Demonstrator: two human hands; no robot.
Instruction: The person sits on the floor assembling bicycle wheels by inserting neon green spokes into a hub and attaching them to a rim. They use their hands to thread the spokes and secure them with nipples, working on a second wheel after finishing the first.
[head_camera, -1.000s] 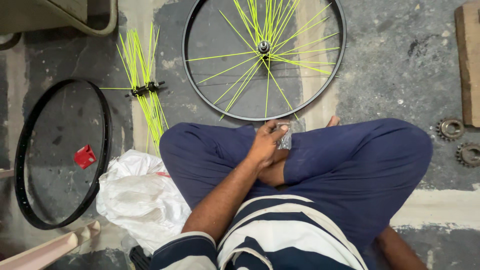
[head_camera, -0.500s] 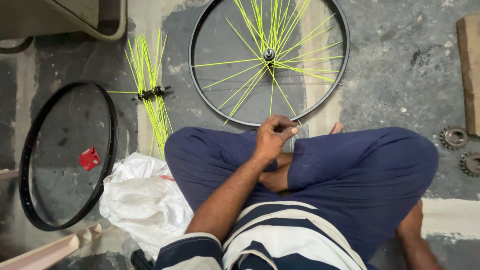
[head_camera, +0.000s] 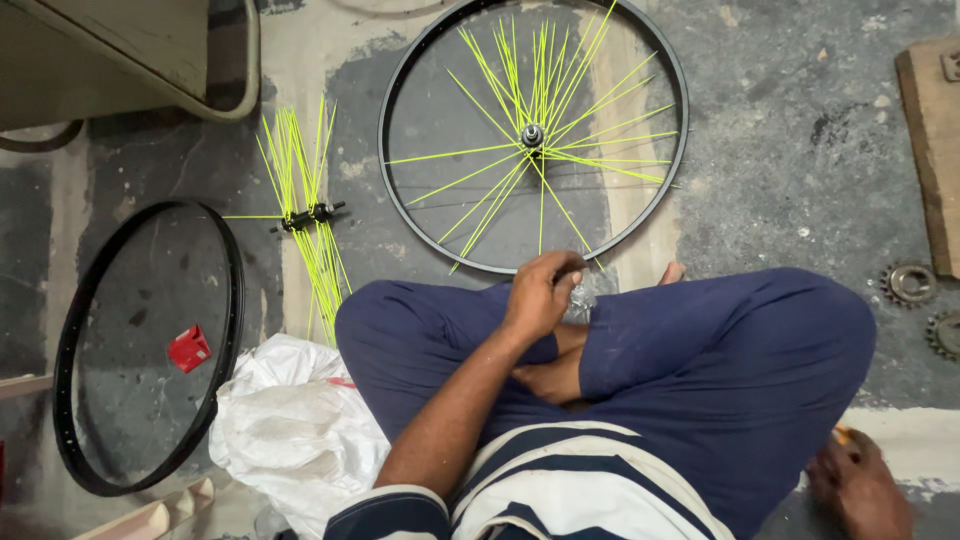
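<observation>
Wheel (head_camera: 533, 135) lies flat on the concrete floor (head_camera: 800, 150) at twelve o'clock from the seated person, its near rim just past the crossed knees, its yellow-green spokes (head_camera: 500, 150) fanning from a hub at the centre. The left hand (head_camera: 540, 295) is the nearer one: it hovers at the rim's six o'clock edge, fingers curled together around something small and shiny that I cannot make out. The right hand (head_camera: 858, 485) rests well apart at four o'clock, low on the floor, loosely curled with a small orange thing at its fingertips; whether it pinches that I cannot tell. A loose spoke bundle (head_camera: 305, 215) lies at ten o'clock with its long axis running twelve to six, a bare rim (head_camera: 228, 300) at nine o'clock, a white bag (head_camera: 290, 430) at eight, and sprockets (head_camera: 910, 285) at three.
</observation>
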